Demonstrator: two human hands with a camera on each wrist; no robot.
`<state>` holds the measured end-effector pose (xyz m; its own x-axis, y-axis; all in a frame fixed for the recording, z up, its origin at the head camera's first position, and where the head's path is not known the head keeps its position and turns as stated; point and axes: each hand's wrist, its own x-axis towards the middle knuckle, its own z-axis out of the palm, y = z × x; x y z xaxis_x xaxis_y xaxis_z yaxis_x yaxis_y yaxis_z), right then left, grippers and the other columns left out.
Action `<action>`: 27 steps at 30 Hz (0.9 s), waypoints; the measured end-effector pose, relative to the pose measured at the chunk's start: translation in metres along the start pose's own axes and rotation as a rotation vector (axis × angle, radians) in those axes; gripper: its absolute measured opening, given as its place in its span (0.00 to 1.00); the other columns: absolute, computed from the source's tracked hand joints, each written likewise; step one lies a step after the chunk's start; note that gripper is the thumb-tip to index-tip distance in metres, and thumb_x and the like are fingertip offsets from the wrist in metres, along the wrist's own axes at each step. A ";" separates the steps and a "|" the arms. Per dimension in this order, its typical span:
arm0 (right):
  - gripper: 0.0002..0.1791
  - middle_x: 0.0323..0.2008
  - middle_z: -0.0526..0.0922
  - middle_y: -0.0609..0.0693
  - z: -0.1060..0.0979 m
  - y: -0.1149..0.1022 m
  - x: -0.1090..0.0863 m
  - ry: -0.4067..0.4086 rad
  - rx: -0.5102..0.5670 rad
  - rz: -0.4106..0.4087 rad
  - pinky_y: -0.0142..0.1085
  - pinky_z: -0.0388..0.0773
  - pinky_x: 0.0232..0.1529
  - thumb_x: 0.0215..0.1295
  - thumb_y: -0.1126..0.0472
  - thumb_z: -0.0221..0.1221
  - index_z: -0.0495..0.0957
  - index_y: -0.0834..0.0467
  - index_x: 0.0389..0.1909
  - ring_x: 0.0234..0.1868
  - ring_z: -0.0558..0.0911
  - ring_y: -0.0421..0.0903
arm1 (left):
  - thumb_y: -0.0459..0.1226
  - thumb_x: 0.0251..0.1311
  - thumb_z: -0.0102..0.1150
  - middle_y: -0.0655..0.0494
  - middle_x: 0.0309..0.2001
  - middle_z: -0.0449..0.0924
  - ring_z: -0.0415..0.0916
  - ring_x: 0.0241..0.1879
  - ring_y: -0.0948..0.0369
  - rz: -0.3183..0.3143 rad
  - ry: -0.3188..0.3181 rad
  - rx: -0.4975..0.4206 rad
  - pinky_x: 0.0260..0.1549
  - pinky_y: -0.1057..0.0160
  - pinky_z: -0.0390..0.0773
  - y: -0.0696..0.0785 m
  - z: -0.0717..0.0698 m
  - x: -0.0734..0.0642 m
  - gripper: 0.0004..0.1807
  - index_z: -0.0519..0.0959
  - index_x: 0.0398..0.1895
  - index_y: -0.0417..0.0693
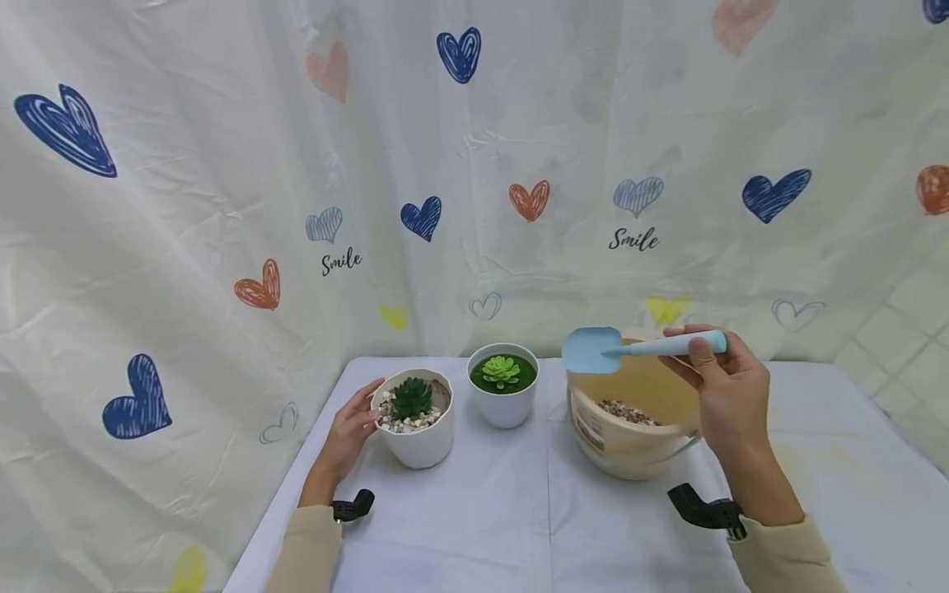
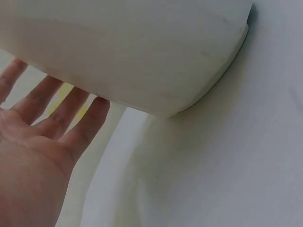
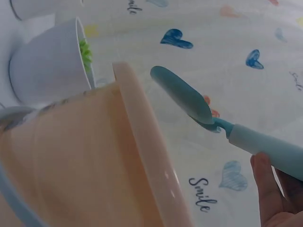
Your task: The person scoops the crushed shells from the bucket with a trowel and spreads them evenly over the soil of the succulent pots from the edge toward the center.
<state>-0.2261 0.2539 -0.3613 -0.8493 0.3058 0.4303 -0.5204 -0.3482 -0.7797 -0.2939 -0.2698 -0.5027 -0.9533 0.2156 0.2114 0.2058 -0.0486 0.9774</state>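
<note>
My left hand (image 1: 352,432) rests its fingers along the left side of a white pot (image 1: 418,449). In this pot a dark green succulent (image 1: 412,398) stands among pale pebbles (image 1: 400,426). The left wrist view shows several fingers (image 2: 90,118) fairly straight against the pot wall; the thumb is hidden there. My right hand (image 1: 730,395) grips a light blue hand trowel (image 3: 182,94) by its handle. The trowel lies roughly level over the rim of a cream bucket (image 1: 630,457), its blade pointing left. Small mixed gravel (image 1: 628,412) lies inside the bucket.
Between the first pot and the bucket stands a second white pot (image 1: 504,408) with a light green succulent (image 1: 501,371). A pale cloth (image 1: 489,527) covers the table. Behind it hangs a white curtain (image 1: 563,115) printed with hearts.
</note>
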 end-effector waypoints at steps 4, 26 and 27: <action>0.14 0.43 0.90 0.53 -0.026 -0.005 -0.001 -0.005 -0.038 0.008 0.36 0.85 0.45 0.69 0.68 0.60 0.78 0.72 0.52 0.46 0.90 0.44 | 0.37 0.75 0.51 0.40 0.73 0.67 0.70 0.70 0.59 0.055 0.110 0.223 0.64 0.61 0.74 0.015 0.014 -0.001 0.27 0.65 0.75 0.45; 0.15 0.49 0.88 0.60 -0.026 0.032 0.022 -0.322 -1.174 -0.034 0.34 0.79 0.39 0.76 0.52 0.59 0.81 0.57 0.55 0.48 0.87 0.54 | 0.38 0.64 0.64 0.52 0.47 0.85 0.84 0.46 0.58 0.515 0.106 0.364 0.44 0.58 0.85 0.047 0.254 0.030 0.14 0.81 0.52 0.50; 0.15 0.49 0.88 0.60 -0.024 0.033 0.022 -0.345 -1.178 -0.028 0.38 0.80 0.40 0.76 0.53 0.59 0.81 0.57 0.55 0.50 0.86 0.59 | 0.41 0.66 0.64 0.53 0.51 0.84 0.83 0.49 0.59 0.438 0.072 0.345 0.48 0.58 0.85 0.045 0.262 0.031 0.17 0.79 0.57 0.52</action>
<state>-0.2603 0.2708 -0.3886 -0.9111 -0.0130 0.4119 -0.2933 0.7225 -0.6260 -0.2568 -0.0097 -0.4519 -0.7725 0.1795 0.6092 0.6350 0.2056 0.7446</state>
